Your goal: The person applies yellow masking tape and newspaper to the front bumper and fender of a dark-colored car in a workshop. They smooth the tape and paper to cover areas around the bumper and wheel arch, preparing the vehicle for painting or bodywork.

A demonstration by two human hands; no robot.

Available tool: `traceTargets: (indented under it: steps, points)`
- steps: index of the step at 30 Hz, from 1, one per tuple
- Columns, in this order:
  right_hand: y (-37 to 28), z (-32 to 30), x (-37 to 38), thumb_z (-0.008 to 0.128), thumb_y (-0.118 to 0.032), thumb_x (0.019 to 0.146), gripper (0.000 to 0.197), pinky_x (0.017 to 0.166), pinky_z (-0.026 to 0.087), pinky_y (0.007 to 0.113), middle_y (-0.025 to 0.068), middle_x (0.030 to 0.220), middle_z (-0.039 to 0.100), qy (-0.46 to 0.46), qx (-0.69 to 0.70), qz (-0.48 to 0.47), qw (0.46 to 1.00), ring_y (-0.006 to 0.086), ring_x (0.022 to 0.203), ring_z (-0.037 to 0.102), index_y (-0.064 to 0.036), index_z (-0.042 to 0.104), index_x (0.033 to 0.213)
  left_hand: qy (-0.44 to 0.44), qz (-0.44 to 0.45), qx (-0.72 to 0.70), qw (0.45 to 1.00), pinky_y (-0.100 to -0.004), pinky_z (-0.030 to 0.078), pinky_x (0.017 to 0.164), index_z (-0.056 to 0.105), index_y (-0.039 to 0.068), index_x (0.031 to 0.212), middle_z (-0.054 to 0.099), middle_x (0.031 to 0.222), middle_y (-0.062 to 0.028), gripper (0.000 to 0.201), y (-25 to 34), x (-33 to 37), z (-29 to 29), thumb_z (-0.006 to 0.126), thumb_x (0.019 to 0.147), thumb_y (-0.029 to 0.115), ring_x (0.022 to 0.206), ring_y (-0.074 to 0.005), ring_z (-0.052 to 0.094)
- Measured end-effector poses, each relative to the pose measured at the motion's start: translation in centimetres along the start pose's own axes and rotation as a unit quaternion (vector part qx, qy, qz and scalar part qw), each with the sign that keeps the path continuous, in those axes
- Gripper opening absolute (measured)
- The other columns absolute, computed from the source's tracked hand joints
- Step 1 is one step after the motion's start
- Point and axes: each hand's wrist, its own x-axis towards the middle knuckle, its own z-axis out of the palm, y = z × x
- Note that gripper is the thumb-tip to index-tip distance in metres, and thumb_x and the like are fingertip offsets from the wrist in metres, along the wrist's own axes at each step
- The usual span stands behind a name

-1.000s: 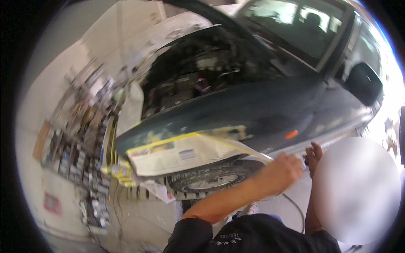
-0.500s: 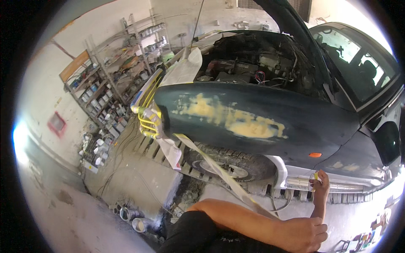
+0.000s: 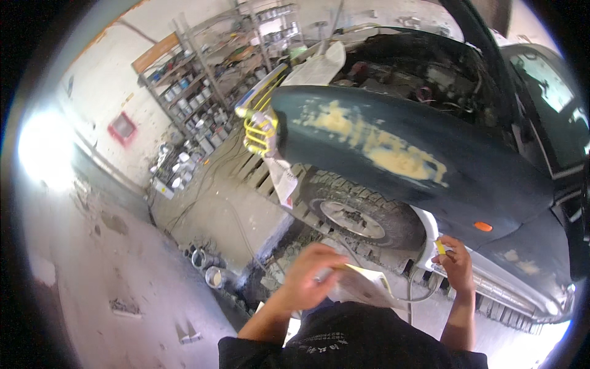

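Observation:
My left hand (image 3: 312, 277) is closed at the yellow-taped edge of a sheet of masking paper (image 3: 369, 286), in front of my dark shirt. The sheet hangs down between my two hands. My right hand (image 3: 456, 265) is raised at the right, its fingers closed around a small roll of yellow tape (image 3: 440, 247), partly hidden by the fingers. Beyond my hands is a dark green car fender (image 3: 295, 138) with a patch of pale yellow filler (image 3: 393, 161). Under it sits the front wheel (image 3: 353, 218). An orange side marker (image 3: 483, 226) is near the right hand.
The hood is up over the engine bay (image 3: 418, 74). Paper and yellow tape wrap the front bumper guard (image 3: 261, 135). Shelves of cans (image 3: 184, 92) line the back wall. Open containers (image 3: 215, 277) stand low at the left, and cables cross the floor.
My left hand has moved left, away from my right wrist. The long paper strip no longer stretches across the wheel and now hangs near my body. The view has shifted and tilted.

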Motion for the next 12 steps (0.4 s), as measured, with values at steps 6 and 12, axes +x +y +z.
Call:
traceTargets:
  steps: [6,12]
  points:
    - [-3.1,10.5,5.7,0.052,0.008,0.083,0.042,0.078,0.05,0.027,0.0091,0.116,0.058,-0.16,-0.027,0.008,0.987,0.0178,0.088,0.066,0.0,0.049,0.125,0.334,-0.119,0.07,0.933,-0.0306,0.046,0.082,0.056,0.003,0.105,0.056,0.102,-0.0106,0.029,-2.2,-9.8,-11.6,0.065,0.078,-0.001,0.092,-0.0186,0.055]
    - [-5.4,23.6,11.5,0.053,0.003,0.086,0.04,0.073,0.049,0.025,0.0086,0.113,0.059,-0.267,-0.089,-0.02,0.959,0.0154,0.088,0.066,-0.0034,0.051,0.126,0.513,-0.127,0.096,0.844,-0.033,0.051,0.082,0.053,0.005,0.109,0.056,0.11,-0.011,0.036,-5.5,-19.5,-23.2,0.065,0.075,0.001,0.095,-0.0209,0.058]
